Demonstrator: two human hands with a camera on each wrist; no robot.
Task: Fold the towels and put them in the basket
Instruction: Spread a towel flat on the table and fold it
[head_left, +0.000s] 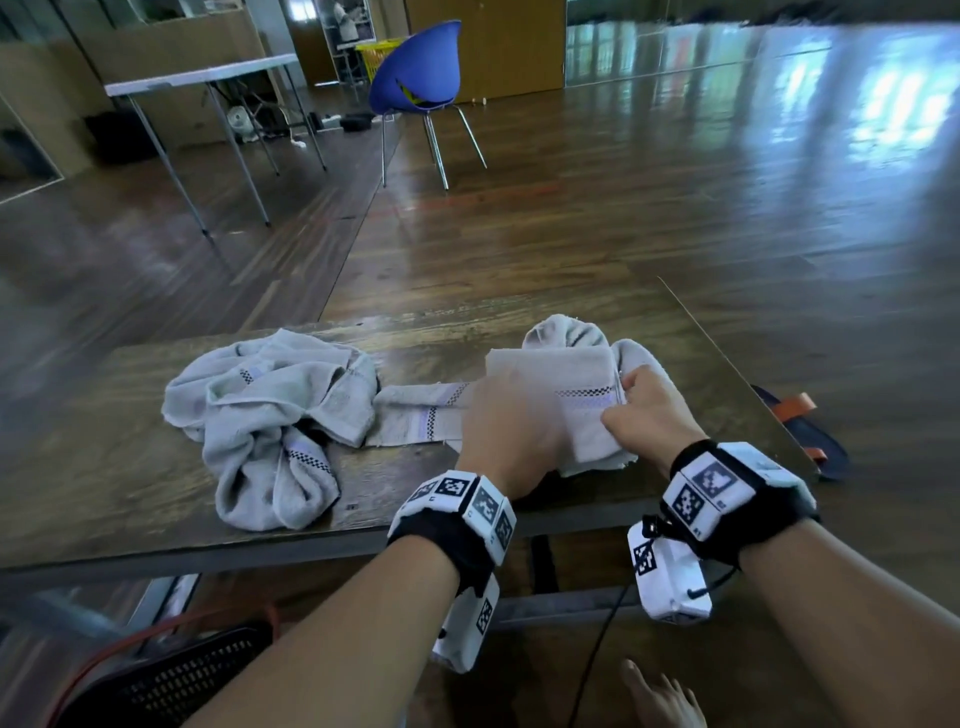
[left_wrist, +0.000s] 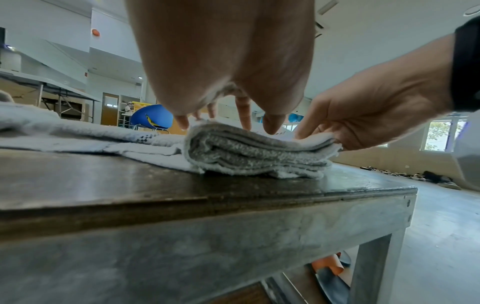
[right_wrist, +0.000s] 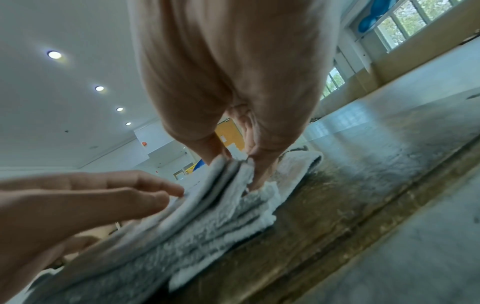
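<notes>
The folded towel (head_left: 558, 400) is pinched at its right edge by the right hand (head_left: 652, 410); the left hand (head_left: 506, 431), fingers spread, is pressed on top.

The head view looks down and forward from above the table's (head_left: 156, 530) near edge. Both wrist views sit low and close at that edge, facing far, sharing the folded towel (left_wrist: 259, 152).

left hand (head_left: 506, 431) flat, right hand (head_left: 652, 415) pinching.
</notes>
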